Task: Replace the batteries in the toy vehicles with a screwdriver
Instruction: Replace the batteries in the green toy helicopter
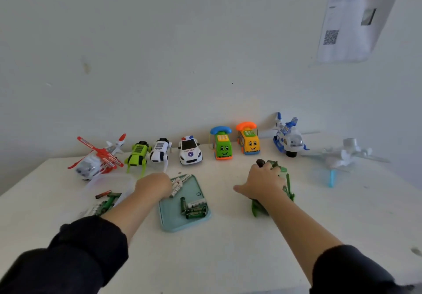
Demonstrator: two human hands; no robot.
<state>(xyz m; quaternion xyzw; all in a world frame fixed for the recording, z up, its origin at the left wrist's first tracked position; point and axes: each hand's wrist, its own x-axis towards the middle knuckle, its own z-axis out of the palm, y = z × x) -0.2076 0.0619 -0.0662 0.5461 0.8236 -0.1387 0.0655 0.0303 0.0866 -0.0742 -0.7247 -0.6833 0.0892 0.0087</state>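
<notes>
Green toy helicopter (277, 188) lies on white table (228, 259), right of teal tray (167, 220); R hand (262, 183) rests on it, fingers curled round its body. L hand (154, 185) reaches over tray's far-left corner at white batteries (179, 183), fingers hidden, so grip can't tell. Green batteries (194, 209) sit in tray. Other toys line the wall, incl. police car (190, 150).
</notes>
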